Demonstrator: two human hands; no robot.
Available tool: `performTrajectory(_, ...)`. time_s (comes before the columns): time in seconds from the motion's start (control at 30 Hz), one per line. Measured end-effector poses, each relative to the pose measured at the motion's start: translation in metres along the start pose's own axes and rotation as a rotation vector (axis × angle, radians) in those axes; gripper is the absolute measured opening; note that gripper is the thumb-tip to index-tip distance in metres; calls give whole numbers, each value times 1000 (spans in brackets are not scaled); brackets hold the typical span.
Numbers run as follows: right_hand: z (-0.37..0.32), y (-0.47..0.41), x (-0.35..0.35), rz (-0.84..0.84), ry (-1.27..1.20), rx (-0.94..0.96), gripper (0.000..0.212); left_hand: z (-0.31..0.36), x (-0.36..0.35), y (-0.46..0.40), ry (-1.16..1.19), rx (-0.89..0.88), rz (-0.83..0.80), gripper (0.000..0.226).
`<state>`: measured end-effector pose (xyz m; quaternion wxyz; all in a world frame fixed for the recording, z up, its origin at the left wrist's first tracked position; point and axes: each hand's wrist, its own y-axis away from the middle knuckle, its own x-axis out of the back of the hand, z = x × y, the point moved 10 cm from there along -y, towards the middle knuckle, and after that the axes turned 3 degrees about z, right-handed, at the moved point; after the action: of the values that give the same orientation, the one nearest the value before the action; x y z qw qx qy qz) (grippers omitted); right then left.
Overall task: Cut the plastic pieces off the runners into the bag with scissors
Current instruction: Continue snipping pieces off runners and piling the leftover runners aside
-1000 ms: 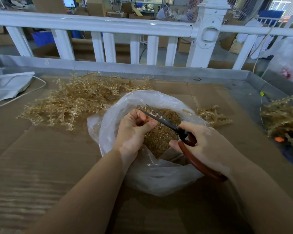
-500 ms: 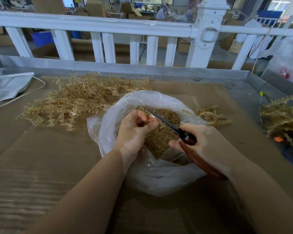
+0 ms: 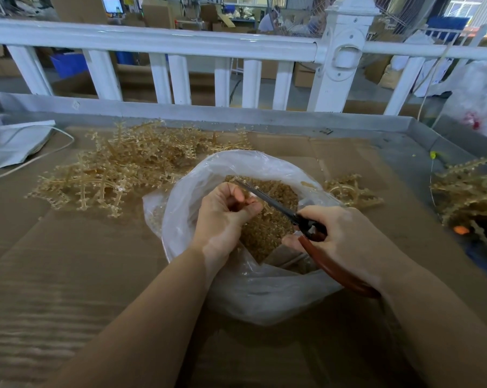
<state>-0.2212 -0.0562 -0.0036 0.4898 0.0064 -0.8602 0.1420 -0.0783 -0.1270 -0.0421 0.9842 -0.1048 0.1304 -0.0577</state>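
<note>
Clear plastic bag [image 3: 236, 289] at centre, half-full of cut tan pieces [image 3: 264, 231]; left hand [image 3: 225, 217] fist-curled over bag mouth, contents unclear; right hand [image 3: 346, 239] grips red-handled scissors [image 3: 301, 219], blades together, pointing 10 o'clock; uncut runners [image 3: 119, 169] at 10 o'clock.

even, fairly bright daylight, coming mostly from windows [image 3: 461, 7] far right. soft shadows only, darkest under the forearms on the near cardboard [image 3: 68, 275]. mild glare on the clear bag [image 3: 236, 169] rim and the white railing [image 3: 152, 40]. wide-angle bending curves the railing and stretches the edges. background clutter soft; pile of runners [image 3: 466, 197] at far right slightly blurred.
</note>
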Motion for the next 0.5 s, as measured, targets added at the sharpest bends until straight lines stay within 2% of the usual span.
performTrajectory(0.07,0,0,-1,-5,-4,1,58,0,0,0,5,1,-8,37)
performTrajectory(0.3,2,0,-3,7,28,8,50,0,-1,0,6,-8,-10,37)
performTrajectory(0.4,2,0,-4,-6,12,0,59,1,-1,0,6,-14,-12,37)
performTrajectory(0.5,3,-1,-6,-32,16,-14,56,1,-2,0,14,-20,-24,37)
